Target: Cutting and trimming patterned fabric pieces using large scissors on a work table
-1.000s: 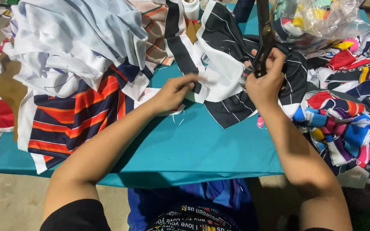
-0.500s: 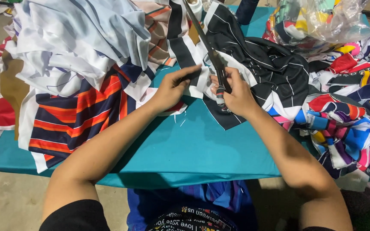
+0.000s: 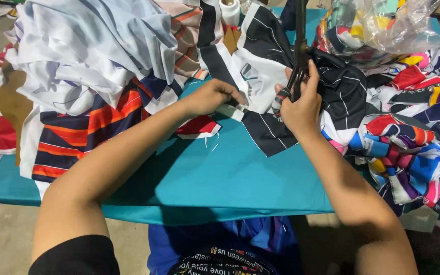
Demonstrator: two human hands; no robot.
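My right hand (image 3: pixel 301 102) grips the handles of large dark scissors (image 3: pixel 300 46), whose blades point away from me over a black-and-white striped fabric piece (image 3: pixel 260 66). My left hand (image 3: pixel 215 97) pinches the near white edge of that fabric at the middle of the teal table (image 3: pixel 220 178). The striped piece lies between both hands, partly bunched under the scissors. A small red-and-white scrap (image 3: pixel 197 127) sits just below my left wrist.
A heap of pale blue, white and orange-navy striped cloth (image 3: pixel 87 66) covers the table's left. Colourful multi-print pieces (image 3: pixel 413 137) pile at the right, with a clear plastic bag of fabric (image 3: pixel 383 25) behind. A white roll (image 3: pixel 229 10) stands at the back.
My right hand with the scissors swung left toward my left hand, then moved back right and up, blades now pointing away. My left hand stayed on the fabric edge.
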